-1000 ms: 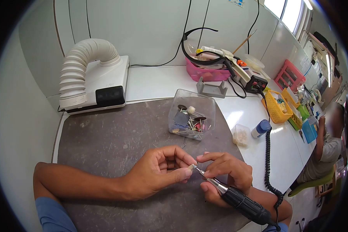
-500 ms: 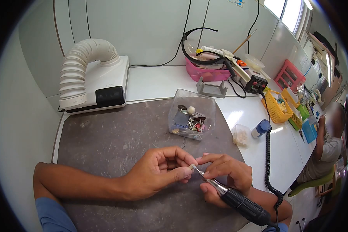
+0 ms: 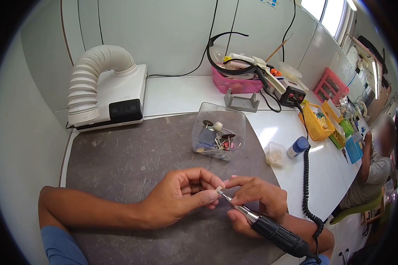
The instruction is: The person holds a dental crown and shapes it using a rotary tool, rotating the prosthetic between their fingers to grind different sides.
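Pinched between the thumb and fingertips of my left hand [image 3: 181, 196] is a small pale piece [image 3: 218, 189], tooth-like in size, too small to name for sure. My right hand [image 3: 258, 198] is wrapped round a rotary handpiece [image 3: 276, 232] with a black body and a silver nose. The handpiece's thin bit points up and left and meets the pale piece or nearly so; contact is too fine to tell. Both hands are close together above the dark grey mat [image 3: 119, 176], fingertips almost touching.
A clear box of burs and discs [image 3: 219, 152] lies beyond my hands. To its right are a small clear tub [image 3: 275, 154] and a blue-capped bottle [image 3: 299, 146]. A coiled cord [image 3: 306, 190] hangs at right. A hose unit [image 3: 119, 101] stands back left; a person [image 3: 371, 163] sits far right.
The pale piece has turned slightly in my left fingertips. My right hand and the handpiece have shifted a touch to the left. Everything else stays in place.
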Demonstrator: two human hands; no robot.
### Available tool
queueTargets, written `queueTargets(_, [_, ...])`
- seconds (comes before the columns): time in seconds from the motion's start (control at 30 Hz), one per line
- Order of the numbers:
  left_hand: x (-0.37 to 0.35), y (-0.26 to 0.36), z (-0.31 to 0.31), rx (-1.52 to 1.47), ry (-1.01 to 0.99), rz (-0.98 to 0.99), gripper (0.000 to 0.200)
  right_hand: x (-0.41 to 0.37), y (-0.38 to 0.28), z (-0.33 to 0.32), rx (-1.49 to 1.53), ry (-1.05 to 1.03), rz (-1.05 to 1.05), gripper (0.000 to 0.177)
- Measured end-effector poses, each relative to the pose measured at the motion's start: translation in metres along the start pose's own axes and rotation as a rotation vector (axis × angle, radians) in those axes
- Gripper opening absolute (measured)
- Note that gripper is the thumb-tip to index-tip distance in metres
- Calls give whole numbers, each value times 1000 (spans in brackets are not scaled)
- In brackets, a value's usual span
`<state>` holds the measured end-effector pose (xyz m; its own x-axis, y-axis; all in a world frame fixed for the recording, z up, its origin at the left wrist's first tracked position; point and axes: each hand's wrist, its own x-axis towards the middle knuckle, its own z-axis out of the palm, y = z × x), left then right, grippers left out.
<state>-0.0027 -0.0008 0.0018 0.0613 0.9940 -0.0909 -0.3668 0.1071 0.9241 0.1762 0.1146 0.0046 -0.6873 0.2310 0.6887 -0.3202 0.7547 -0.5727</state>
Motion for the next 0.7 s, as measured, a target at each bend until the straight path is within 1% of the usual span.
queueTargets(0.03, [0,0,0,-2,0,1,20,-1,1,0,-1,-26,-7,25])
queueTargets(0.13, [0,0,1,-7,5,6,20,0,4,-2,-53,-9,-39,25])
queueTargets(0.33, [0,0,0,-11,4,1,21,1,0,-2,-36,-42,-6,24])
queueTargets(0.7, [0,0,0,-15,5,-2,21,1,1,-3,-53,-31,-5,24])
